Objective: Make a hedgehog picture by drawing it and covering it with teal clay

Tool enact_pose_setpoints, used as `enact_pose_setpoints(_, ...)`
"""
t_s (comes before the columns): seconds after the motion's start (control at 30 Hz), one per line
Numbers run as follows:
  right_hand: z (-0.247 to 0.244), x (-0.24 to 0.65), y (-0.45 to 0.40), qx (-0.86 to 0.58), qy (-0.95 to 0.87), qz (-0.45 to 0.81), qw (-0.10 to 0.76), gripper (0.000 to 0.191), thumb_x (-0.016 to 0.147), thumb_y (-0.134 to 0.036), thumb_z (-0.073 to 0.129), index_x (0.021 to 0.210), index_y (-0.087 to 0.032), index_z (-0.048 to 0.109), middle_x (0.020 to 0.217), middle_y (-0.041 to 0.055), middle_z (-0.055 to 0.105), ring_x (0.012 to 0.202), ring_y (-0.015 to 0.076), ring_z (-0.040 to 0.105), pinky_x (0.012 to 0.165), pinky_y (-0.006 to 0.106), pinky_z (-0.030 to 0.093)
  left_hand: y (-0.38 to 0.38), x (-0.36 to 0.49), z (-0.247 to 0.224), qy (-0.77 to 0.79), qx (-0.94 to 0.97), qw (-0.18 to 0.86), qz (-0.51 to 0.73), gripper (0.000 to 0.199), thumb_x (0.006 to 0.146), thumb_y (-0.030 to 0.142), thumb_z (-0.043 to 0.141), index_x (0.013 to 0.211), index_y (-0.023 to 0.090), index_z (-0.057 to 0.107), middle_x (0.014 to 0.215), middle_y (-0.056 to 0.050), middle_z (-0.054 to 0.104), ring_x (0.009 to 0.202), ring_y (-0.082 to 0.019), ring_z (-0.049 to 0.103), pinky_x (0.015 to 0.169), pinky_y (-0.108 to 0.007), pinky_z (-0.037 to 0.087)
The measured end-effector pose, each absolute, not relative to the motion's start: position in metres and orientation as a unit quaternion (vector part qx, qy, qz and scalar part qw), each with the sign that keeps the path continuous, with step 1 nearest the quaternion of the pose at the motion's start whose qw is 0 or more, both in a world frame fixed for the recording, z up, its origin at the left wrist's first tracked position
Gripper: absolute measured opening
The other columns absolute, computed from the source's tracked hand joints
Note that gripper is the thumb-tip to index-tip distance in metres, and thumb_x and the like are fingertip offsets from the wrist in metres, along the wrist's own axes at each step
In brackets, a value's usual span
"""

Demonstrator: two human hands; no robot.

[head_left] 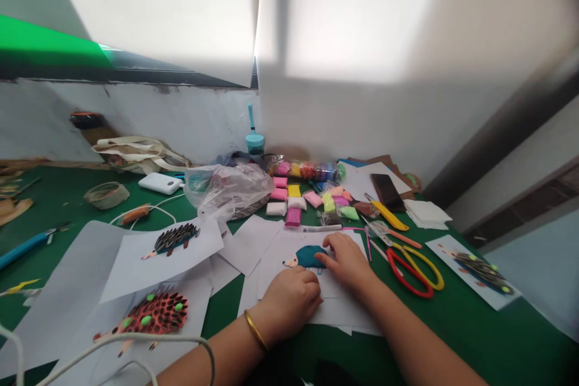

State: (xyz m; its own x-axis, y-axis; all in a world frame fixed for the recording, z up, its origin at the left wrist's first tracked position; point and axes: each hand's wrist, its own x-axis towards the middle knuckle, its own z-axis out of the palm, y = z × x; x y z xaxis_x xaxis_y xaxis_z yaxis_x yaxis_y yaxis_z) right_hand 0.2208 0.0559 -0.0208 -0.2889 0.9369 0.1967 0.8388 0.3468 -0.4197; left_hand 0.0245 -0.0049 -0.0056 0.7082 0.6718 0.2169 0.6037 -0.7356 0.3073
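A blue clay hedgehog body [309, 256] with a pale pointed face lies on white paper [266, 253] in front of me. My right hand [347, 259] rests at its right end, thumb and fingers apart, touching the blue clay. Just below the face sits my left hand [293, 300], its fingers curled against the paper; whether they hold anything is hidden. A gold bangle [256, 330] circles the left wrist.
Clay packets [294, 217] and a plastic bag [230, 187] lie behind the paper. Red-and-yellow scissors [409, 268], a yellow cutter [389, 215] and a phone [387, 192] are at right. Finished hedgehog pictures [176, 238] lie on both sides; a white cable [136, 336] crosses the front left.
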Motion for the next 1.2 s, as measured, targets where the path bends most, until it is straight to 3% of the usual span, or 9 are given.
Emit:
enact_pose_setpoints(0.2,-0.022,0.206,0.051,-0.556,-0.8,0.085,0.208,0.027,0.078,-0.041,0.072,0.089,-0.021,0.058,0.092,0.0047,0.063,0.091,0.025,0.053,0.077,0.034,0.035,-0.005,0.026,-0.012,0.34,0.916,0.093,0.193,0.019,0.092,0.021,0.052,0.08,0.018,0.066,0.084,-0.006,0.065,0.085,-0.02,0.059,0.082,-0.034,0.048)
enact_pose_setpoints(0.4,-0.021,0.229,0.057,-0.561,-0.785,0.107,0.24,0.018,0.09,-0.039,0.055,0.092,-0.02,0.058,0.089,0.0053,0.062,0.084,0.0227,0.055,0.075,0.033,0.038,-0.004,0.024,-0.007,0.365,0.905,0.09,0.199,0.011,0.087,0.015,0.055,0.08,0.019,0.063,0.088,-0.005,0.065,0.087,-0.021,0.057,0.082,-0.036,0.047)
enact_pose_setpoints(0.47,-0.02,0.24,0.058,-0.567,-0.778,0.113,0.245,0.017,0.091,-0.037,0.054,0.091,-0.02,0.057,0.087,0.0049,0.061,0.084,0.0223,0.055,0.076,0.033,0.039,-0.004,0.022,-0.005,0.402,0.89,0.078,0.202,0.006,0.083,0.015,0.06,0.084,0.02,0.062,0.092,-0.005,0.065,0.093,-0.024,0.056,0.084,-0.039,0.046)
enact_pose_setpoints(0.73,-0.019,0.237,0.05,-0.555,-0.793,0.14,0.207,0.022,0.079,-0.034,0.07,0.09,-0.021,0.057,0.089,0.0032,0.062,0.088,0.0226,0.055,0.076,0.032,0.04,-0.006,0.019,-0.005,0.447,0.86,0.106,0.221,0.03,0.078,0.017,0.065,0.106,0.024,0.058,0.133,-0.002,0.06,0.129,-0.029,0.043,0.103,-0.049,0.033)
enact_pose_setpoints(0.97,-0.018,0.238,0.051,-0.564,-0.793,0.13,0.192,0.024,0.074,-0.029,0.073,0.089,-0.021,0.057,0.09,0.0029,0.062,0.088,0.0224,0.054,0.076,0.032,0.04,-0.006,0.022,-0.008,0.428,0.874,0.122,0.196,0.038,0.081,0.013,0.058,0.118,0.024,0.058,0.131,-0.005,0.063,0.132,-0.027,0.044,0.106,-0.048,0.03)
enact_pose_setpoints(1.2,-0.022,0.249,0.056,-0.573,-0.775,0.162,0.211,0.011,0.087,-0.029,0.056,0.092,-0.021,0.059,0.085,0.0035,0.063,0.083,0.0208,0.058,0.074,0.032,0.042,-0.006,0.022,-0.01,0.417,0.879,0.104,0.207,0.038,0.082,0.015,0.059,0.119,0.025,0.06,0.132,-0.004,0.062,0.13,-0.027,0.046,0.11,-0.048,0.029)
